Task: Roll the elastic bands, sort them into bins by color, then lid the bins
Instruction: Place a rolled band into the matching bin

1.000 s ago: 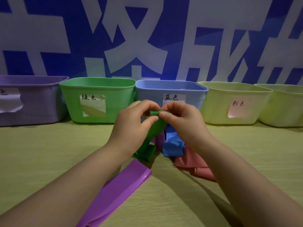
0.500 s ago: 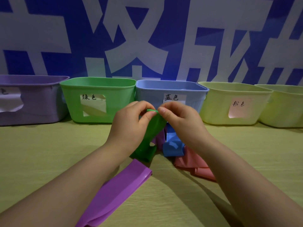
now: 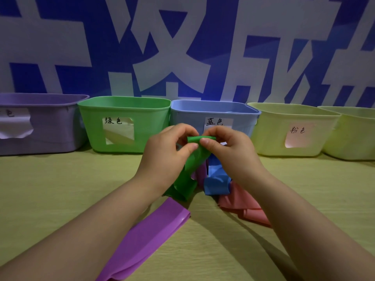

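A green elastic band (image 3: 188, 169) hangs from both my hands above the table, its top end curled into a small roll. My left hand (image 3: 168, 151) and my right hand (image 3: 225, 147) pinch that rolled end between thumbs and fingertips. The band's lower end rests on the table. Under my hands lie a blue band (image 3: 217, 181), a pink band (image 3: 243, 207) and a purple band (image 3: 150, 238) stretched towards me. Open bins stand in a row behind: purple bin (image 3: 40, 128), green bin (image 3: 121, 106), blue bin (image 3: 215, 110), yellow bin (image 3: 292, 118).
A second pale yellow bin (image 3: 353, 134) stands at the far right edge. The bins line a blue and white wall. Paper labels hang on the bin fronts. No lids are in view. The yellow-green table (image 3: 60, 189) spreads to both sides.
My hands have lifted slightly and the green band's top end has curled into a tighter roll between my fingers. The other bands have not moved.
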A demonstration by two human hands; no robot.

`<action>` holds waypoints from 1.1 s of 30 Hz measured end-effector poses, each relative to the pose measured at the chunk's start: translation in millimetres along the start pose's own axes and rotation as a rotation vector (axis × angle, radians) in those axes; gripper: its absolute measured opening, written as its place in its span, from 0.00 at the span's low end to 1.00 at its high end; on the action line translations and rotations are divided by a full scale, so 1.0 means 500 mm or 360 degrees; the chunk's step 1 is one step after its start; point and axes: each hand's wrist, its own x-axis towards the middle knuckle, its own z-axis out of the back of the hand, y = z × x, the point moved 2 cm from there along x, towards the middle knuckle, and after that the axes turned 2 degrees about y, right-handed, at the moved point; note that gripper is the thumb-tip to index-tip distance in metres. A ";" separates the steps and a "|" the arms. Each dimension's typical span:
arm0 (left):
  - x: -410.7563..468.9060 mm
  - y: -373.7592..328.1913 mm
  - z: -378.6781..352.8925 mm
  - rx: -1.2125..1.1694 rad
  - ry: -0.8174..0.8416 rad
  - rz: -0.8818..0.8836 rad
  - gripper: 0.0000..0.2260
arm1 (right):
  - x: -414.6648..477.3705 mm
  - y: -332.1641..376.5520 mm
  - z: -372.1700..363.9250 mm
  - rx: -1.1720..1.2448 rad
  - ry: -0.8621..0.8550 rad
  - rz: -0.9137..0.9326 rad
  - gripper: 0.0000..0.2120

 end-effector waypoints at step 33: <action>0.008 0.005 0.004 0.0067 -0.0027 -0.0023 0.04 | -0.005 0.007 -0.004 -0.0192 0.0039 0.0086 0.03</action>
